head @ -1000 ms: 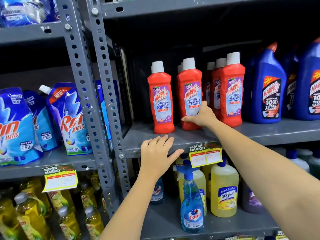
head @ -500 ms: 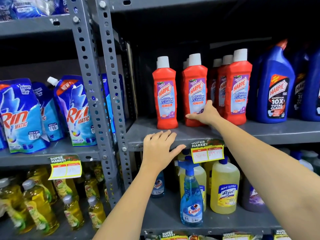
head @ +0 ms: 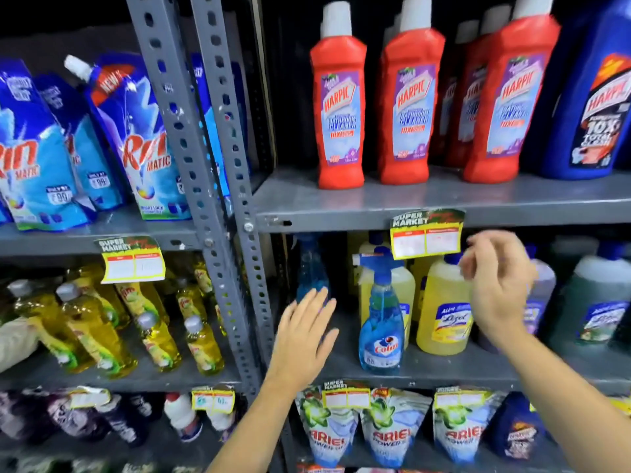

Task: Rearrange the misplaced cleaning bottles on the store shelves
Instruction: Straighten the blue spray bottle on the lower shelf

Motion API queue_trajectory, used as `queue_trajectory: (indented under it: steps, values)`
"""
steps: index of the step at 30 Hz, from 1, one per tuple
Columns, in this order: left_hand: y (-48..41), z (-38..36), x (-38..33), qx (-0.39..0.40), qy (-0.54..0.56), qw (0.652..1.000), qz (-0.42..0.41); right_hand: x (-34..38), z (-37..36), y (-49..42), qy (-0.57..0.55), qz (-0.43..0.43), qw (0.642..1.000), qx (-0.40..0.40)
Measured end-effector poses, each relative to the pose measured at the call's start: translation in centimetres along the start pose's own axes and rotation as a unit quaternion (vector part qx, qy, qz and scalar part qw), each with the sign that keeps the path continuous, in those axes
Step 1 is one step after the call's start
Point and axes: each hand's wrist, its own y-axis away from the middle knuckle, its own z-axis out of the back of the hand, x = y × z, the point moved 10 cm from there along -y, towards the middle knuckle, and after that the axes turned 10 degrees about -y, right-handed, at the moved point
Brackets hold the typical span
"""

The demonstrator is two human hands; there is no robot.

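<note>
Right hand [head: 496, 285] blurred; rear spray bottle [head: 311, 271] partly hidden.

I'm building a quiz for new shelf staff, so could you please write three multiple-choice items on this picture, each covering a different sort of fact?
1. Where does the Colin spray bottle stand?
A. On the shelf with the red Harpic bottles
B. One shelf below them, left of the yellow Lizol bottle
C. Among the Rin pouches

2. What colour are the caps of the red Harpic bottles?
A. White
B. Blue
C. Black

3. What are the hands doing?
A. Both grip bottles
B. The left holds a pouch
C. Both are open and hold nothing

Answers:
1. B, since it stands under the shelf edge's price tag, beside the Lizol.
2. A, as each red bottle has a white cap.
3. C: the left hand and right hand have spread fingers, clear of the bottles.
</note>
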Motion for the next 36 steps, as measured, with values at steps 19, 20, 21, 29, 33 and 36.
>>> queue_trajectory:
  steps: [19, 20, 21, 29, 33, 36]
  values:
    - [11.5, -16.9, 4.2, 0.3, -0.066, 0.942, 0.136, -17.4, -5.2, 13.6, 0.237, -0.271, 0.885, 0.295]
    - [11.4, -16.8, 4.2, 0.298, -0.065, 0.943, 0.135, -17.3, -5.1, 13.6, 0.251, -0.268, 0.883, 0.293]
    - [11.4, -16.8, 4.2, 0.296, -0.064, 0.944, 0.135, -17.3, -5.3, 13.7, 0.261, -0.266, 0.881, 0.291]
    - [11.3, -16.5, 4.1, 0.292, -0.076, 0.944, 0.134, -15.2, -10.2, 15.9, 0.253, -0.239, 0.904, 0.249]
    - [11.3, -16.4, 4.0, 0.296, -0.091, 0.943, 0.122, -15.5, -13.0, 16.3, 0.251, -0.249, 0.905, 0.238]
    - [11.6, -16.3, 3.8, 0.299, -0.106, 0.942, 0.113, -16.2, -14.5, 15.9, 0.244, -0.261, 0.905, 0.233]
